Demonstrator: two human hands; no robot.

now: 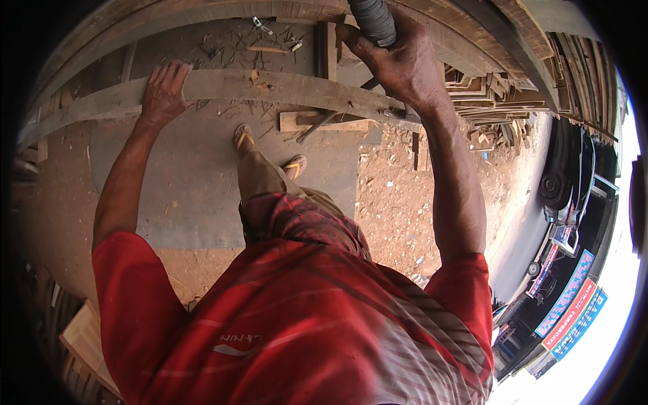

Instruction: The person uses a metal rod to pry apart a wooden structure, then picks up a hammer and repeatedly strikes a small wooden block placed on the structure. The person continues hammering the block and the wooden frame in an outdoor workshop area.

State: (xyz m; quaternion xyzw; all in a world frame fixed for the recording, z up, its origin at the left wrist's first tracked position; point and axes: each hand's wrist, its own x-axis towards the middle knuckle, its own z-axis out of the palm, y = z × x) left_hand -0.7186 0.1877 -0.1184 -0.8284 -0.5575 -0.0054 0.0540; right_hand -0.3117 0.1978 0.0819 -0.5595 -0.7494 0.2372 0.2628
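Note:
A long curved wooden plank (270, 86) runs across the view above the ground. My left hand (164, 93) lies flat on its left part, fingers spread, pressing on the wood. My right hand (395, 59) is raised at the top and wrapped around a dark ribbed tool handle (372, 20); the rest of the tool is cut off by the frame's edge. My feet in sandals (244, 137) stand on a grey concrete slab (189, 182) just below the plank.
Wood chips and offcuts lie scattered on the slab behind the plank. A small wooden block (317, 123) sits under the plank. Stacked timber (499, 88) fills the upper right. Red dirt ground (405, 202) spreads right; a parked vehicle (567, 182) stands at the far right.

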